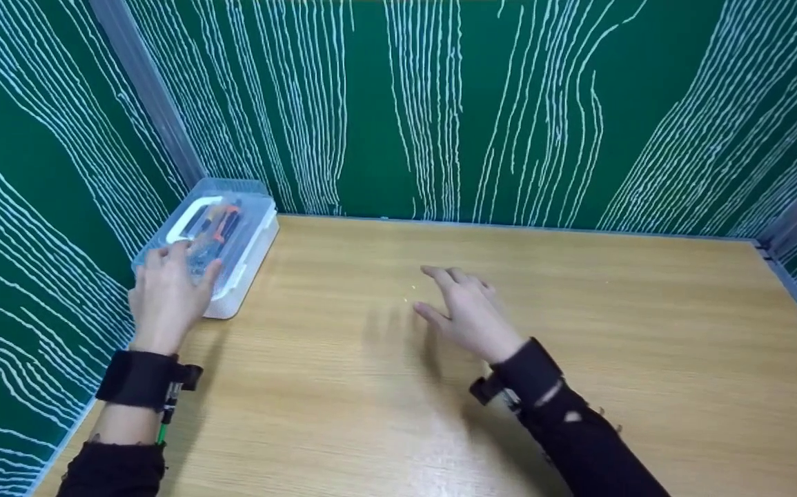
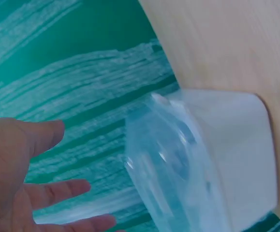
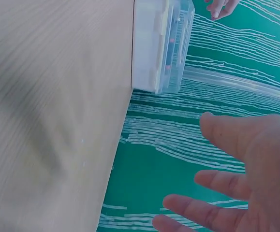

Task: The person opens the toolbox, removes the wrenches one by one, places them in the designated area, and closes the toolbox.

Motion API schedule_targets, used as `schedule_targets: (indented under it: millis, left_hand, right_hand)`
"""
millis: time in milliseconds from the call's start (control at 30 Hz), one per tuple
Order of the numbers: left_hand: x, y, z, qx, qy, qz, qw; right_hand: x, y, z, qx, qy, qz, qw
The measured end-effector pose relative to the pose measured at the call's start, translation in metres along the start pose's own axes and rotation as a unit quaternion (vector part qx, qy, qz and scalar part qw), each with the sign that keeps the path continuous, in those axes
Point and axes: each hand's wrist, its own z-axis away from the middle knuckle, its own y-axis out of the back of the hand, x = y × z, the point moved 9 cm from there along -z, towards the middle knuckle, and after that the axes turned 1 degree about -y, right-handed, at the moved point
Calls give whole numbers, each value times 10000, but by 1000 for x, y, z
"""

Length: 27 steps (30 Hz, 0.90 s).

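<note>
hovering over the box (image 1: 252,257) at the far left of the table (image 1: 577,297), my left hand (image 1: 169,290) is spreading its fingers and gripping nothing. my right hand (image 1: 470,310) is hanging above the table, loosely open and holding nothing too. the clear lid (image 1: 250,207) is lying over the box, an orange item (image 1: 226,224) showing through. handling the box is, i am judging, either finished or not yet begun; i cannot tell which.

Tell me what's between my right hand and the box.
The head view shows tabletop between your right hand and the box, with tiny pale specks and faint shadow near the hand.
</note>
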Motion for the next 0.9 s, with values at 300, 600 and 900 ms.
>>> schedule_targets:
  millis: [300, 600, 900]
  left_hand:
    - [-42, 0, -16, -70, 707, 146, 9974]
    - [-81, -9, -29, -180, 1335, 727, 9882]
    - [-95, -22, -41, -511, 1704, 1270, 9758]
  right_hand:
    - [-31, -23, -29, -234, 85, -85, 9997]
    - [-57, -51, -60, -507, -6, -263, 9984]
    - [-65, -68, -76, -652, -130, -469, 9967]
